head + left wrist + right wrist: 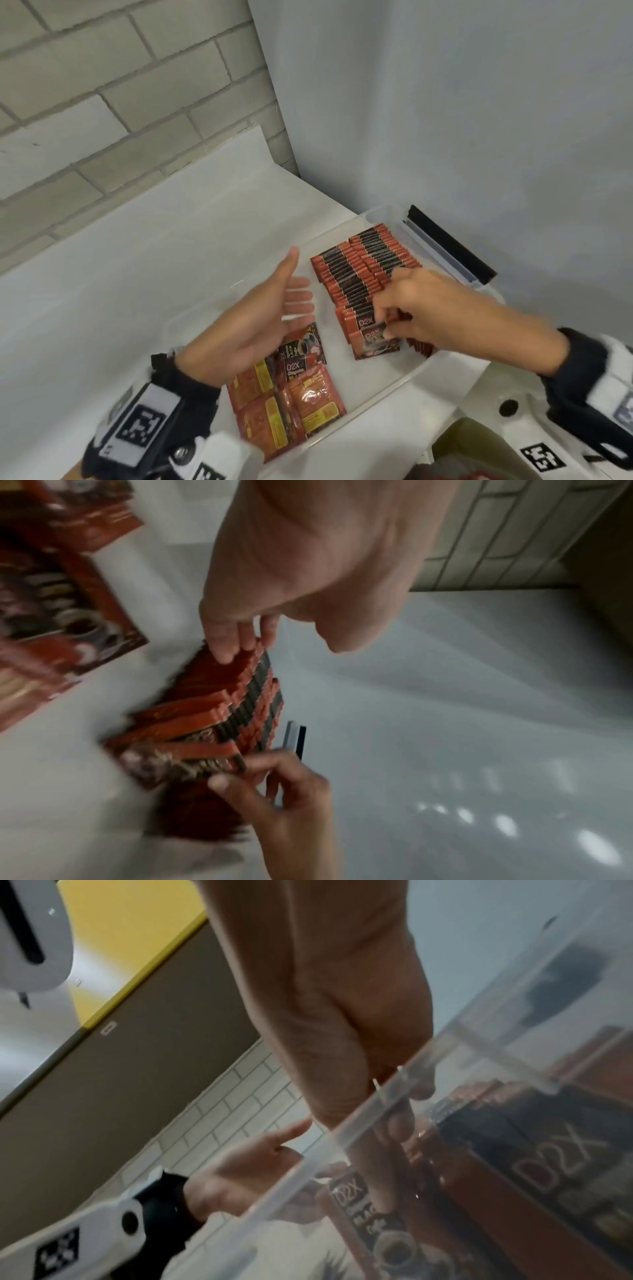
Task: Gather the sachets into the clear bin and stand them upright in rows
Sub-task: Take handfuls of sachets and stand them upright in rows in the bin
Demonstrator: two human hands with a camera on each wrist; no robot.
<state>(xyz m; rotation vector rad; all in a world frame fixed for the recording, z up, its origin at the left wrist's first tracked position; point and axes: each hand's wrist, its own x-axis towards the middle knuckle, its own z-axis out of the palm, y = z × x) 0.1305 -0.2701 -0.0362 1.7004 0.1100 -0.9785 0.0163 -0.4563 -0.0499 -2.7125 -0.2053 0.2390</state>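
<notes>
Head view, bin: the clear bin (383,390) sits on the white counter (120,274), in the corner by the grey wall.
Head view, rows: the upright sachets (359,274) stand in rows that run from the near side of the bin to its far right end, each packet set crosswise to the row.
Head view, right hand: my right hand (418,308) is at the near end of the rows, fingers curled and pinching the top edge of the front sachet (371,337), which leans toward me.
Head view, left hand: my left hand (260,315) hovers with fingers straight and spread, holding nothing, just left of the rows.
Head view, loose pile: the flat sachets (291,394) lie in the bin's near left corner, under and behind my left palm, so that hand is the nearer one to them.
Left wrist view: blurred; my left fingertips (222,647) seem to hang over the far part of the rows, but I cannot tell if they touch, while my right thumb and finger nip the front packet at the near end.
Right wrist view: seen through the bin wall (359,1123); my right fingers reach over the rim onto a packet, but the pinch itself is hazy here.
Judgement: the next sachets lie left and near of the rows, lying flat, so each must be tipped onto its edge and set crosswise against the front packet I am steadying.
</notes>
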